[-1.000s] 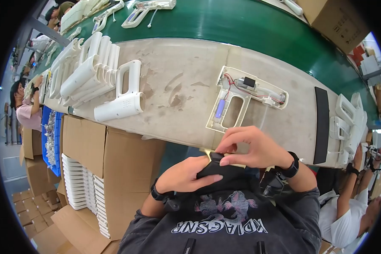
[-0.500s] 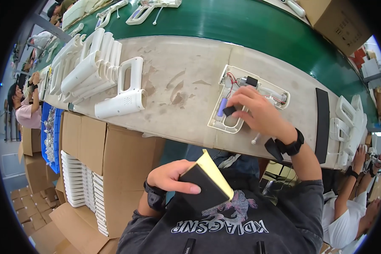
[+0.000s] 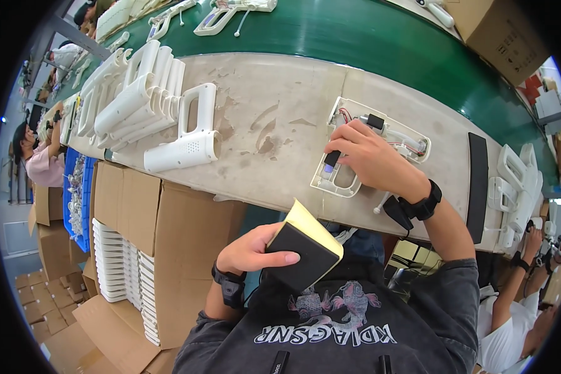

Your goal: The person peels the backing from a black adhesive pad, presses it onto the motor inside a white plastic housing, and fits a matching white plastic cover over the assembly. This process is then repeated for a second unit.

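My left hand (image 3: 250,250) grips a black foam sheet (image 3: 302,260) with pale yellow backing paper (image 3: 310,229), held in front of my chest below the table edge. My right hand (image 3: 375,157) pinches a small black foam piece (image 3: 332,158) over a purple battery (image 3: 328,169). That battery lies inside an open white plastic housing half (image 3: 323,185), near its handle loop. Red wires (image 3: 345,113) and a cylindrical part with a black block (image 3: 375,121) are also in the housing. My right fingers partly cover the battery and the middle of the housing.
Stacked white housings (image 3: 128,106) and a single one (image 3: 181,153) are left on the worktable (image 3: 255,81). To the right lie a long black strip (image 3: 477,187) and more white housings (image 3: 517,181). Beyond runs a green belt (image 3: 330,34). An open carton (image 3: 131,196) stands at left; co-workers flank me.
My right hand has moved slightly left, bringing the black foam piece onto the battery area. My left hand has tilted the foam sheet; its yellow backing now shows more widely.
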`<state>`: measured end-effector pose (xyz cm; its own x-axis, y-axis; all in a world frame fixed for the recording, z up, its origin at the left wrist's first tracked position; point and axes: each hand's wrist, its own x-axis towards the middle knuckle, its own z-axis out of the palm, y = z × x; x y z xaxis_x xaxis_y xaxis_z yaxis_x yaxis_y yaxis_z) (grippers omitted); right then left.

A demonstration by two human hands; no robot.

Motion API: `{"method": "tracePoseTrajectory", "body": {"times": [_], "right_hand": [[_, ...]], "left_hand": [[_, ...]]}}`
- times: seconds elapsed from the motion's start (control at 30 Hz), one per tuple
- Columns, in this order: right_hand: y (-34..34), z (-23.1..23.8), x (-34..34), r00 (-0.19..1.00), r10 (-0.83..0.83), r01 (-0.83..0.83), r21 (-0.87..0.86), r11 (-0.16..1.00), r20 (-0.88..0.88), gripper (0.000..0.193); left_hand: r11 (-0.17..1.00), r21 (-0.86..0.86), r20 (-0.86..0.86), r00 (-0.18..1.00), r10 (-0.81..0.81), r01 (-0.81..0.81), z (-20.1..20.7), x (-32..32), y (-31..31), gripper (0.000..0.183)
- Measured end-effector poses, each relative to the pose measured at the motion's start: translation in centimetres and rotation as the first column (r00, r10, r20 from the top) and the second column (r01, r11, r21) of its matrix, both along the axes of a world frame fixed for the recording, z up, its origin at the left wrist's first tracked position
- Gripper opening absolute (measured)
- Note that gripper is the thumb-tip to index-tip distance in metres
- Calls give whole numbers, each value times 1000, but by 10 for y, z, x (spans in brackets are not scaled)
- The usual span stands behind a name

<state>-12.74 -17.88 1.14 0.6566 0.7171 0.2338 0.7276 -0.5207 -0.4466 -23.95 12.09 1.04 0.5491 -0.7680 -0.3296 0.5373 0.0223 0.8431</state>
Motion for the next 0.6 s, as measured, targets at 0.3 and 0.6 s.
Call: {"method": "tracePoseTrajectory", "body": {"times": [0.3,0.6], "right_hand": [[-22,17,-17,975,-185,202,145,969,-127,39],[-67,33,-80,945,-304,316,99,944,-119,28]], "left_hand": [[766,-73,314,715,625,-638,53,77,11,61],[290,135,988,152,37,-947,0,178,57,64]]}}
